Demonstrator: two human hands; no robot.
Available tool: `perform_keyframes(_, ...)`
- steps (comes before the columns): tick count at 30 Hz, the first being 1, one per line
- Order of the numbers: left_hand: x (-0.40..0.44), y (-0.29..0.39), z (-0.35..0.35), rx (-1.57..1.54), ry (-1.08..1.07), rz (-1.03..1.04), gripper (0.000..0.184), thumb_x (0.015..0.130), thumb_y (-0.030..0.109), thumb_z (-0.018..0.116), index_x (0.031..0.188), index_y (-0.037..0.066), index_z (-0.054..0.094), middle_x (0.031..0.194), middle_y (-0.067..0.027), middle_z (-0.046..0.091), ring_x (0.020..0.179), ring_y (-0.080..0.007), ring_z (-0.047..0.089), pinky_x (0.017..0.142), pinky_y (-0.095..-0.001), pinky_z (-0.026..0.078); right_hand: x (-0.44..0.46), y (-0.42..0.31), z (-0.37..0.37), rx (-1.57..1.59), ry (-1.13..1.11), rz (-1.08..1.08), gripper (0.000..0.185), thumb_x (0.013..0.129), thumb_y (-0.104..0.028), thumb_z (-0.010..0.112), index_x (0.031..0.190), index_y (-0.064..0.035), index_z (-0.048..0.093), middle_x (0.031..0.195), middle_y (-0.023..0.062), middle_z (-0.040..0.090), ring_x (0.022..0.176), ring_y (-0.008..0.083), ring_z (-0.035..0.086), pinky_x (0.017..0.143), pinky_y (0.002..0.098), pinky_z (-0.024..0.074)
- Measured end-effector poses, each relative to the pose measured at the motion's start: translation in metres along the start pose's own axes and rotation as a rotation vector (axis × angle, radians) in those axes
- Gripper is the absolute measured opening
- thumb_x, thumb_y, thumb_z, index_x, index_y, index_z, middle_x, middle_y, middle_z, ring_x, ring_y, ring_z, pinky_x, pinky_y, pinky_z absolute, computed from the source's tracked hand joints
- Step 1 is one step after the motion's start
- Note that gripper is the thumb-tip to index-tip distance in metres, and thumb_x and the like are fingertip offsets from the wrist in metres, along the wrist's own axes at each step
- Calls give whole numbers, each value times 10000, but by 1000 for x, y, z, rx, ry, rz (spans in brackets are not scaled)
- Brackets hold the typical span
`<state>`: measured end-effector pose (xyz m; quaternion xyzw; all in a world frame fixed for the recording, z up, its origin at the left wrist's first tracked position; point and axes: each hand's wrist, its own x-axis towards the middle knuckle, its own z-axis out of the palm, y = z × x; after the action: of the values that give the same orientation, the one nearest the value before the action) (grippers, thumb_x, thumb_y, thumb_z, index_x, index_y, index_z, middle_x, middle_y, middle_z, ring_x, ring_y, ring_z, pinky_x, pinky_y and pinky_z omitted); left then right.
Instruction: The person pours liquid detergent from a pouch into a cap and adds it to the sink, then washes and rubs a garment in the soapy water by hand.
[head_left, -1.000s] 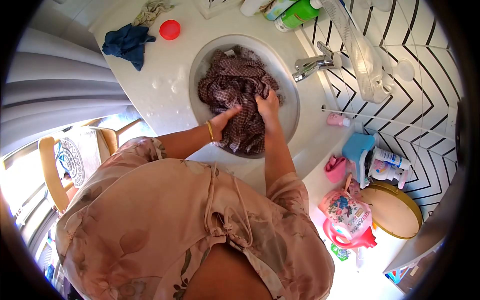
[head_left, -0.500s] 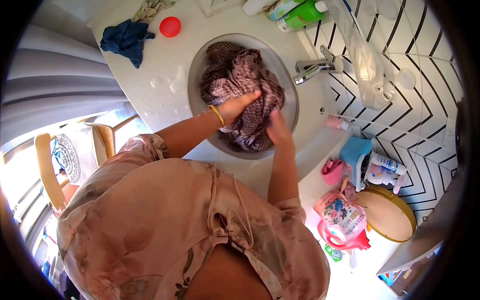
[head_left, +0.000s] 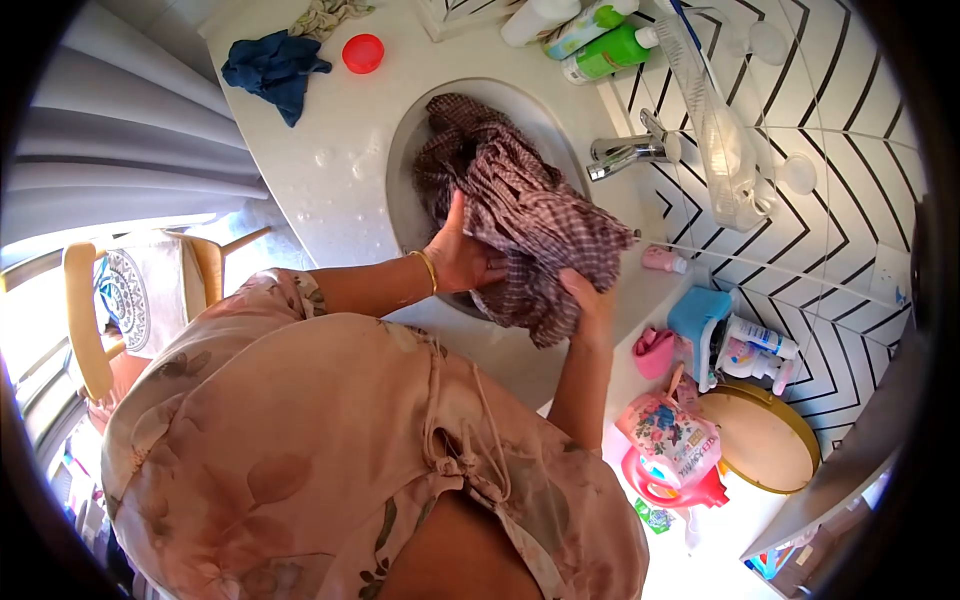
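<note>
A crumpled wet-looking checked cloth, brown and pale pink, lies partly in the round steel sink, with its near right part lifted over the rim. My left hand, a gold bangle at its wrist, grips the near left side of the cloth; the thumb points up along the fabric and the fingers are partly tucked into its folds. At the lower right edge, my right hand is closed on the cloth, thumb on top and the other fingers mostly hidden beneath. The chrome faucet is right of the cloth.
On the counter are a blue rag, a red cup-like lid and foam spots. Bottles, including a green bottle, stand at the back. Rightward are a pink bottle, a blue container and a floral detergent pouch.
The checked cloth's right part has been lifted and spread over the sink rim toward the lower right. My right hand moved right and took hold of its edge; my left hand shifted slightly down.
</note>
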<state>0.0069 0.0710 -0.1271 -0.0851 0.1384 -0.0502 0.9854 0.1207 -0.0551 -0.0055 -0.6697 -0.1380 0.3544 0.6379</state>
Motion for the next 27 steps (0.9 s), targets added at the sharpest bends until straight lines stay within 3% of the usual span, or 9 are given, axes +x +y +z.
perform_keyframes(5, 23, -11, 12, -77, -27, 154, 1088, 598, 895, 178, 1397, 160, 243, 1434, -62, 264, 1321, -285, 220, 1083, -465, 124, -58, -57, -39, -178, 111, -147, 601, 648, -70, 680, 1193, 44, 453, 1050, 175, 568, 908, 239, 582, 844, 336, 456)
perform_keyframes(10, 50, 9, 73, -114, -35, 238, 1131, 565, 910, 191, 1373, 127, 305, 1393, -117, 333, 1274, -329, 315, 1043, -545, 178, -102, -111, -50, -543, 11, -236, 869, 551, -191, 731, 1288, 52, 341, 1176, 175, 495, 1076, 276, 489, 952, 364, 362)
perform_keyframes(12, 64, 29, 75, -108, -179, 258, 1117, 582, 901, 217, 1352, 102, 342, 1376, -134, 354, 1247, -344, 349, 1031, -548, 209, -111, -118, -63, -537, 30, -156, 944, 515, -208, 733, 1315, 50, 303, 1217, 166, 464, 1119, 286, 452, 974, 366, 332)
perform_keyframes(13, 72, 39, 63, -408, -798, 37, 1076, 613, 878, 273, 1337, 87, 365, 1363, -148, 370, 1229, -356, 364, 1031, -538, 222, -108, -109, -77, -496, -47, -222, 891, 530, -161, 690, 1309, 53, 314, 1231, 159, 451, 1115, 279, 451, 966, 362, 342)
perform_keyframes(14, 62, 46, 80, -421, -760, 45, 1032, 640, 848, 326, 1329, 81, 376, 1355, -151, 379, 1210, -359, 384, 1024, -531, 247, -100, -95, -102, -636, 19, -166, 872, 540, -156, 706, 1297, 55, 328, 1222, 149, 459, 1117, 274, 449, 969, 363, 339)
perform_keyframes(16, 33, 50, 122, 72, -152, 414, 924, 703, 766, 409, 1314, 74, 393, 1340, -154, 396, 1189, -356, 403, 1011, -526, 278, -86, -73, -117, -551, 88, -23, 820, 576, -145, 720, 1281, 51, 352, 1217, 131, 470, 1122, 263, 446, 973, 364, 337)
perform_keyframes(17, 29, 60, 125, 47, -183, 370, 688, 757, 574, 542, 1209, 56, 502, 1238, -151, 497, 1097, -326, 483, 965, -491, 356, -80, -68, -104, -329, 107, 54, 786, 601, -139, 717, 1278, 45, 363, 1220, 122, 474, 1125, 256, 445, 976, 364, 339)
perform_keyframes(21, 34, 77, 112, 155, -132, 389, 206, 745, 207, 607, 870, 49, 647, 898, -92, 651, 806, -241, 603, 790, -399, 488, -12, -6, -124, -185, -182, 437, 627, 669, -54, 646, 1244, 41, 415, 1174, 133, 521, 1056, 248, 506, 918, 356, 401)
perform_keyframes(27, 45, 87, 67, 141, 108, 439, 242, 766, 204, 594, 934, 33, 625, 934, -95, 645, 828, -237, 605, 800, -394, 488, 74, 38, -95, -93, -22, 465, 475, 724, -60, 607, 1166, 62, 482, 1102, 166, 576, 916, 274, 596, 837, 371, 468)
